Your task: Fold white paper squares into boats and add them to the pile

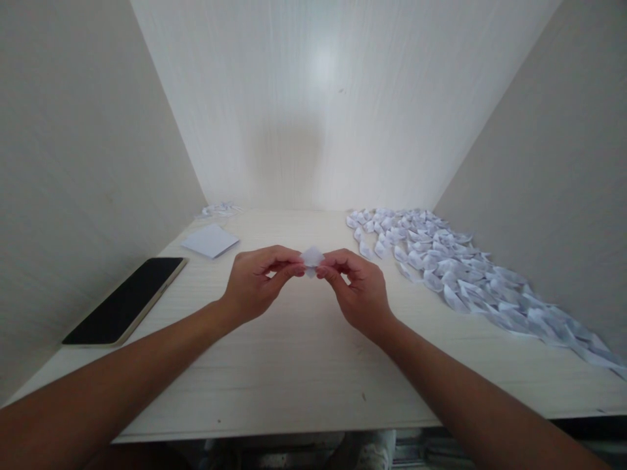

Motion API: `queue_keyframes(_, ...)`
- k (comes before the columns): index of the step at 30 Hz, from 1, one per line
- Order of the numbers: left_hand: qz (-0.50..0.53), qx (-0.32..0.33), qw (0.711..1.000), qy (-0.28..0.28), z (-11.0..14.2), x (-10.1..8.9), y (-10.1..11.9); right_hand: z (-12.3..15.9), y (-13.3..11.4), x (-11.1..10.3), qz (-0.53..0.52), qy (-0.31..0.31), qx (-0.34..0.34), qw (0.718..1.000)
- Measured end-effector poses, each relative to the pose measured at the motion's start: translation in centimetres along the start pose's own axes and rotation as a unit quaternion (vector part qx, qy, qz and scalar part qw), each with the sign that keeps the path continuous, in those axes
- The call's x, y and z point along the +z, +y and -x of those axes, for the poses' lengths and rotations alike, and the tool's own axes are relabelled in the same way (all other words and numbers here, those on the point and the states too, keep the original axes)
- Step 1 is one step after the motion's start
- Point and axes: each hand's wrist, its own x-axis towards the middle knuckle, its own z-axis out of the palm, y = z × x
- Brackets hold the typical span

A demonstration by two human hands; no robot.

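Note:
A small piece of folded white paper is held up over the middle of the table between both hands. My left hand pinches its left side between thumb and fingers. On the opposite side, the thumb and fingers of my right hand are closed on the same paper. Its upper part shows as a pale diamond shape, with a small tip below; the edges are under my fingertips. Many small folded paper boats lie heaped to the right of my right hand.
A stack of square white paper lies at the left, with white paper scraps behind it. Nearer, a black-screened phone rests by the left wall. Panels enclose the pale table at the back and both sides.

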Motion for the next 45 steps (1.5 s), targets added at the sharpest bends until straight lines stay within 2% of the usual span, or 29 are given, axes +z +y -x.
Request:
queue_keyframes(3, 0.030, 0.003, 1.000, -0.004, 0.1, 0.3, 0.3, 0.1, -0.3, 0.1, 0.006, 0.015, -0.012, 1.000)
queue_keyframes(6, 0.055, -0.011, 0.998, -0.007, 0.2, 0.5, 0.7, 0.2, -0.5, 0.2, 0.013, 0.030, 0.006, 0.999)
queue_keyframes(10, 0.062, -0.056, 0.996, -0.002, 0.4, 0.7, 0.9, 0.3, -0.5, 0.3, 0.016, 0.046, 0.026, 0.998)
queue_keyframes(17, 0.134, -0.134, 0.982, 0.016, 0.6, 1.1, 0.8, 0.3, 0.1, 0.7, -0.051, 0.071, 0.062, 0.994)
queue_keyframes(23, 0.201, -0.182, 0.962, 0.035, 0.1, 1.4, 1.4, 0.3, 0.4, 0.7, -0.075, 0.078, 0.068, 0.992)
queue_keyframes(28, 0.202, -0.199, 0.959, 0.033, -0.1, 1.4, 1.7, 0.4, 0.3, 0.5, -0.043, 0.089, 0.049, 0.994)
queue_keyframes(31, 0.191, -0.201, 0.960, 0.038, -0.1, 1.3, 1.7, 0.4, 0.2, 0.4, -0.021, 0.082, 0.042, 0.996)
queue_keyframes(37, 0.181, -0.178, 0.967, 0.037, -0.3, 1.0, 1.5, 0.4, 0.4, 0.2, -0.052, 0.056, 0.039, 0.996)
queue_keyframes(45, 0.102, -0.103, 0.989, 0.007, -0.1, 0.6, 1.2, 0.3, 0.3, 0.2, -0.071, 0.043, 0.056, 0.995)
